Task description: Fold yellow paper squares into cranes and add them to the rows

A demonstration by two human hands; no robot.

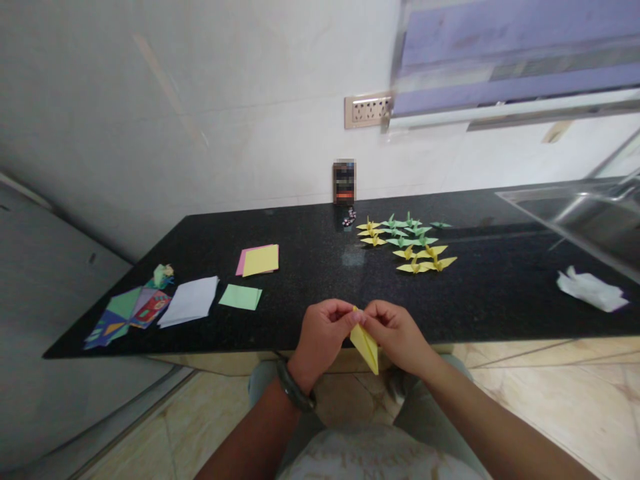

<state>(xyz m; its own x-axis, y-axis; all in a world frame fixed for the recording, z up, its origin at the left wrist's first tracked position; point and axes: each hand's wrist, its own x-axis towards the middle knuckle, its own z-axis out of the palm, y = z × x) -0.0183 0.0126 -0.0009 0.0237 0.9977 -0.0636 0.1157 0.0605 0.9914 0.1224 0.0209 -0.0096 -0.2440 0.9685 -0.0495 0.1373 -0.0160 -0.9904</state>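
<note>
A partly folded piece of yellow origami paper (365, 347) is held between both hands just over the front edge of the counter, its pointed end hanging down toward me. My left hand (326, 337) pinches its upper end with thumb and fingers. From the other side, my right hand (397, 335) grips the same end, the two thumbs almost touching. The fingertips hide the top of the fold. Beyond the hands stand several yellow paper cranes (414, 265) and several green paper cranes (401, 241) in loose rows.
On the black counter (300, 280) to the left lie yellow and pink sheets (261, 261), green sheets (241, 297), white paper (190, 302) and colourful printed paper (119, 313). A phone-like object (345, 182) leans on the wall. Right are crumpled tissue (593, 289) and a metal sink (565, 220).
</note>
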